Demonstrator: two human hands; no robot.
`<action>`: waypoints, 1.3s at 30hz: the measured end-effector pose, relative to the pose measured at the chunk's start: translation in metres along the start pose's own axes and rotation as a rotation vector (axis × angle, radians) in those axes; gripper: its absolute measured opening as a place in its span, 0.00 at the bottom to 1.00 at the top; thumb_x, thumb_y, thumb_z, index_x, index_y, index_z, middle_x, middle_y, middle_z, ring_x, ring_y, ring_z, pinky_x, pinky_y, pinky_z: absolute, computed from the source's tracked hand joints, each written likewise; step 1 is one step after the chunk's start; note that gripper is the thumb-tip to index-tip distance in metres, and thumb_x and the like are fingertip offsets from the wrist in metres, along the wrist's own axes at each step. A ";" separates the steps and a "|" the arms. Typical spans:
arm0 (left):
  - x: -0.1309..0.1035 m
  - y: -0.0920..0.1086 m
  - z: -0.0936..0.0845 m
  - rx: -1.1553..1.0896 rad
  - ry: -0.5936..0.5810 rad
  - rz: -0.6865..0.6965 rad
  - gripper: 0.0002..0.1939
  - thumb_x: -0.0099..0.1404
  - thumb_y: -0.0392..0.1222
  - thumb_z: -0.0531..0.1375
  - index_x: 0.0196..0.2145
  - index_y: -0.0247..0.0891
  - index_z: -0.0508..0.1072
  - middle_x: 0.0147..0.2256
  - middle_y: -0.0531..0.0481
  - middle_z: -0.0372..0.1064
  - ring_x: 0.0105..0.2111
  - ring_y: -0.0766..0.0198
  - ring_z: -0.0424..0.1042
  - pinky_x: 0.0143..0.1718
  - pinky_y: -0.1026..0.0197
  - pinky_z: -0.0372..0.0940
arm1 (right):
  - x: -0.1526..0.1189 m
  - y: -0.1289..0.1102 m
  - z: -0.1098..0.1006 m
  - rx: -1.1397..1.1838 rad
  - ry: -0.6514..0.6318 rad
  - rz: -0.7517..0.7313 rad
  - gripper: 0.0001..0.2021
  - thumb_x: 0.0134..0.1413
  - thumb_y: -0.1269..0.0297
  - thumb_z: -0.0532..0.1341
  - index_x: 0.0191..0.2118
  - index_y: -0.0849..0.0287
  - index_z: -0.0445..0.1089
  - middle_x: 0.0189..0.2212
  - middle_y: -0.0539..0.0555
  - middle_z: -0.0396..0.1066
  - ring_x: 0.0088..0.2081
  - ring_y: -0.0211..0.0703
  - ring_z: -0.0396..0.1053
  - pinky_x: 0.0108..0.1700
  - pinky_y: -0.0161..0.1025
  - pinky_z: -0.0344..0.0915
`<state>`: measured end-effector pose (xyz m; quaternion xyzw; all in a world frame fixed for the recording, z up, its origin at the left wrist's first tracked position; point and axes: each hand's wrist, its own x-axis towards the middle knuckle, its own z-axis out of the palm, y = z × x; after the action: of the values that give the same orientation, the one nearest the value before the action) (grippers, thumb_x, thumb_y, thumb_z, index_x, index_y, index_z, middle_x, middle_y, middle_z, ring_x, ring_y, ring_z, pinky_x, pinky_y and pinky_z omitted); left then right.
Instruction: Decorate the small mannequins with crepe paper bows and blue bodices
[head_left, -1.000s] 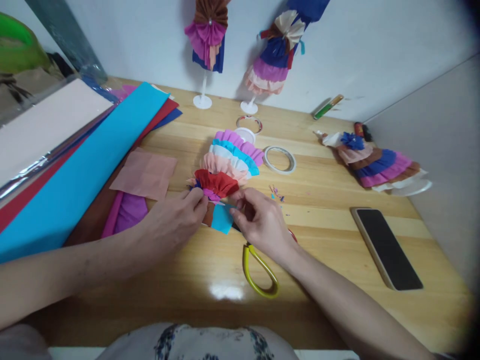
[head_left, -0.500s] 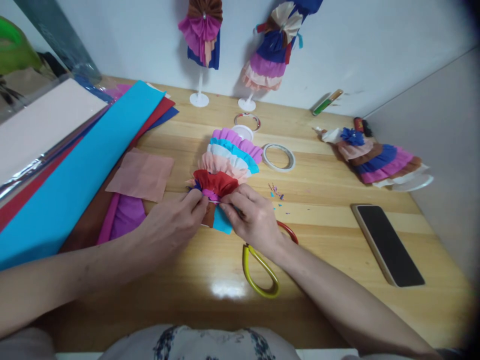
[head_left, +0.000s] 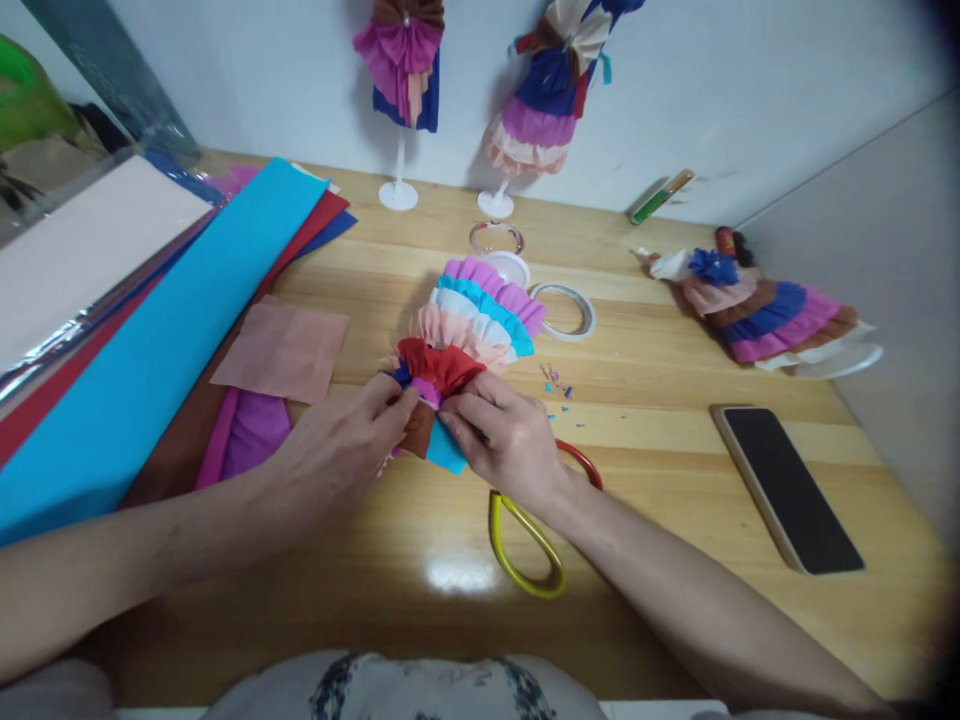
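A small layered crepe paper dress (head_left: 480,315) lies tilted on the table, with ruffles in purple, turquoise, white, peach and red. Its narrow waist is between my hands, where a magenta band shows. My left hand (head_left: 360,430) pinches the waist from the left side, beside a dark blue scrap. On the right, my right hand (head_left: 506,435) is closed on the same waist, below the red ruffle. Brown and turquoise paper pieces (head_left: 448,448) stick out towards me beneath the fingers. Part of the waist is hidden by my fingertips.
Scissors (head_left: 555,580) with yellow and red handles lie under my right wrist. Rolls of tape (head_left: 589,318), a phone (head_left: 795,490) and a finished paper dress (head_left: 780,315) are to the right. Crepe sheets (head_left: 172,330) and a peach square (head_left: 281,350) lie left. Two dressed stands (head_left: 397,195) stand behind.
The dress has turned slightly, its wide hem swinging to the right. Both hands keep their pinch at the waist. The whole view has shifted a little.
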<state>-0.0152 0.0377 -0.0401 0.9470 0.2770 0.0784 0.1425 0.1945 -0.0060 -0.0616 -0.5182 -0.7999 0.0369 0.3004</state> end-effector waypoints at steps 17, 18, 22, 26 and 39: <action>-0.001 0.002 -0.003 -0.021 0.055 -0.024 0.27 0.65 0.27 0.48 0.61 0.35 0.55 0.42 0.44 0.68 0.35 0.62 0.69 0.29 0.62 0.65 | 0.000 0.001 0.000 -0.016 0.011 -0.017 0.12 0.64 0.68 0.55 0.30 0.61 0.73 0.28 0.54 0.69 0.29 0.37 0.68 0.28 0.33 0.62; -0.001 0.002 -0.002 -0.041 0.055 -0.026 0.27 0.65 0.27 0.48 0.62 0.35 0.55 0.43 0.43 0.68 0.35 0.62 0.69 0.31 0.61 0.66 | 0.000 0.001 0.000 -0.012 0.015 -0.016 0.12 0.63 0.68 0.56 0.31 0.61 0.73 0.29 0.54 0.69 0.29 0.38 0.68 0.28 0.33 0.62; -0.001 0.001 -0.002 -0.040 0.053 -0.038 0.29 0.66 0.26 0.48 0.63 0.35 0.51 0.45 0.42 0.69 0.37 0.60 0.70 0.33 0.58 0.67 | 0.000 0.000 -0.001 0.029 0.019 0.004 0.11 0.63 0.68 0.56 0.31 0.60 0.72 0.29 0.54 0.69 0.30 0.38 0.68 0.30 0.33 0.64; -0.002 0.002 -0.001 -0.001 0.062 -0.060 0.30 0.65 0.27 0.49 0.64 0.36 0.49 0.47 0.41 0.68 0.37 0.60 0.70 0.29 0.60 0.64 | 0.001 -0.001 -0.003 0.072 0.043 0.006 0.10 0.63 0.69 0.56 0.32 0.59 0.72 0.29 0.54 0.70 0.30 0.38 0.68 0.30 0.33 0.65; 0.003 -0.001 -0.011 -0.167 0.142 -0.090 0.29 0.68 0.34 0.50 0.65 0.35 0.49 0.40 0.46 0.73 0.36 0.61 0.71 0.33 0.60 0.66 | 0.001 -0.008 -0.006 0.288 0.160 0.017 0.06 0.58 0.75 0.59 0.31 0.60 0.69 0.26 0.53 0.70 0.29 0.39 0.69 0.30 0.35 0.67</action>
<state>-0.0153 0.0427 -0.0301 0.9105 0.3210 0.1618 0.2045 0.1914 -0.0101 -0.0532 -0.4776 -0.7555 0.1123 0.4342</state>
